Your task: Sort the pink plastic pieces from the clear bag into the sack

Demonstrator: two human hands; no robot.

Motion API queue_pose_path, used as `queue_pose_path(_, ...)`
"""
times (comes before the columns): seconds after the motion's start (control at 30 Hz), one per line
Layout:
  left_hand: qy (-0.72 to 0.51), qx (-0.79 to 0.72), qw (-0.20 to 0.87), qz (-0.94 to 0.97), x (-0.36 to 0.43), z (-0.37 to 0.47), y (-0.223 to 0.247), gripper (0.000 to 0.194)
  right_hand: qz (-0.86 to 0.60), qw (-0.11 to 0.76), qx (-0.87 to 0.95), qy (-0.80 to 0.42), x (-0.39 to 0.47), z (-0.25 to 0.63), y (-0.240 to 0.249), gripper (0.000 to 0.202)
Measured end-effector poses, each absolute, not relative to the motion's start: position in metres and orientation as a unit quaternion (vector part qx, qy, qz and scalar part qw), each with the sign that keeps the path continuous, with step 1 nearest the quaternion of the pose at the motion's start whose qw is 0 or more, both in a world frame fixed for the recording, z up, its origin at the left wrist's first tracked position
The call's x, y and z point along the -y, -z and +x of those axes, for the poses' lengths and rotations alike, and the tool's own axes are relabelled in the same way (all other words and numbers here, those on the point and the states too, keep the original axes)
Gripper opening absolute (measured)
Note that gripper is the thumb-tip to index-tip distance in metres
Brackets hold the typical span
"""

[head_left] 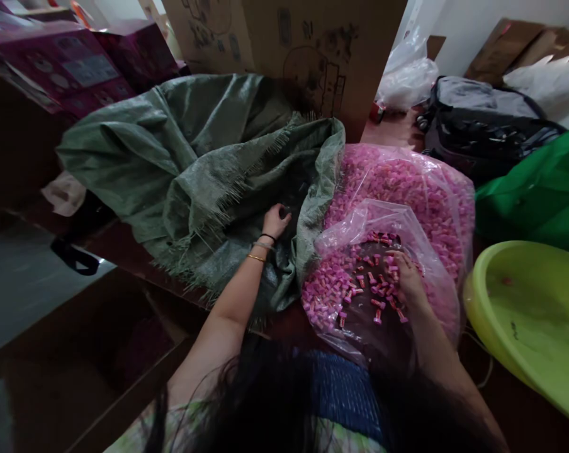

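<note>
My left hand (276,221) reaches into the mouth of a green woven sack (180,163) with frayed edges. Its fingers are curled together around something dark and small that I cannot make out. At the right, my right hand (410,277) is inside the opening of a clear plastic bag (402,214). The bag is full of small pink plastic pieces (326,289) with orange-brown stems. Bent fingers of the right hand close on some of these pieces, partly hidden by the hand itself. Several loose pieces lie scattered on a dark surface beside it.
A yellow-green basin (496,296) stands at the right, below a green bag (544,189). Behind are a large cardboard box (265,44) and a black case (487,126). Pink printed boxes (72,63) are stacked at the left, above an open carton (90,365).
</note>
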State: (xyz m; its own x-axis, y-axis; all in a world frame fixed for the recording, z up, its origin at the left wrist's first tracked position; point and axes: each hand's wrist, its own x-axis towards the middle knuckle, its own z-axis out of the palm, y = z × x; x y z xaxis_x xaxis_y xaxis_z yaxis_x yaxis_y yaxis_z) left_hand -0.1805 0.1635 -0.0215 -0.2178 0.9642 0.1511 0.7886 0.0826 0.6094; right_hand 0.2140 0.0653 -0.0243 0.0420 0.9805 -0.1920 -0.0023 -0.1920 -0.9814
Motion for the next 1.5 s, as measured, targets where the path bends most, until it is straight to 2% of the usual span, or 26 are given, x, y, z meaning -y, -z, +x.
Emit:
queue_pose_path(0.07, -0.306, -0.724, 0.156, 0.598, -0.16, -0.187, 0.017, 0.025, -0.525, 0.459, 0.355, -0.622, -0.065, 0.223, 0.021, 0.035)
queue_pose_path(0.17, -0.277, -0.736, 0.162, 0.596, -0.154, -0.185, 0.013, 0.025, -0.501, 0.451, 0.295, -0.677, -0.063, 0.226, 0.02, 0.031)
queue_pose_path(0.33, -0.19, -0.746, 0.168, 0.616, -0.147, -0.155, 0.013, 0.029, -0.533, 0.461, 0.305, -0.64, -0.061, 0.218, 0.021, 0.031)
queue_pose_path(0.43, -0.183, -0.731, 0.183, 0.631, -0.15, -0.143, 0.013, 0.03, -0.534, 0.457, 0.338, -0.626, -0.061, 0.215, 0.018, 0.031)
queue_pose_path(0.5, -0.23, -0.724, 0.231, 0.608, -0.153, -0.146, 0.011, 0.029, -0.524, 0.446, 0.357, -0.632, -0.059, 0.213, 0.014, 0.035)
queue_pose_path(0.6, -0.364, -0.728, 0.301, 0.496, -0.149, -0.162, 0.002, 0.019, -0.522, 0.447, 0.373, -0.623, -0.052, 0.209, 0.011, 0.039)
queue_pose_path(0.7, -0.461, -0.704, 0.355, 0.407, -0.128, -0.181, -0.011, 0.023, -0.524, 0.443, 0.408, -0.603, -0.045, 0.204, 0.01, 0.036)
queue_pose_path(0.83, -0.564, -0.546, 0.558, 0.269, -0.078, -0.175, -0.036, 0.019, -0.541, 0.414, 0.484, -0.549, -0.036, 0.191, -0.005, 0.037)
queue_pose_path(0.97, -0.553, -0.441, 0.689, 0.16, -0.031, -0.119, -0.057, 0.026, -0.515, 0.449, 0.546, -0.484, -0.015, 0.16, -0.035, 0.034)
queue_pose_path(1.07, -0.53, -0.365, 0.759, 0.098, -0.007, -0.065, -0.061, 0.022, -0.467, 0.485, 0.626, -0.394, 0.001, 0.135, -0.049, 0.029)
queue_pose_path(1.2, -0.515, -0.315, 0.796, 0.041, 0.01, -0.018, -0.057, 0.02, -0.449, 0.483, 0.708, -0.253, 0.007, 0.128, -0.048, 0.024)
queue_pose_path(1.37, -0.511, -0.352, 0.783, 0.044, 0.008, -0.014, -0.053, 0.015, -0.473, 0.485, 0.701, -0.223, 0.009, 0.148, -0.052, 0.023)
queue_pose_path(1.5, -0.495, -0.312, 0.799, 0.136, 0.011, -0.019, -0.052, 0.01, -0.452, 0.456, 0.743, -0.191, 0.013, 0.152, -0.051, 0.019)
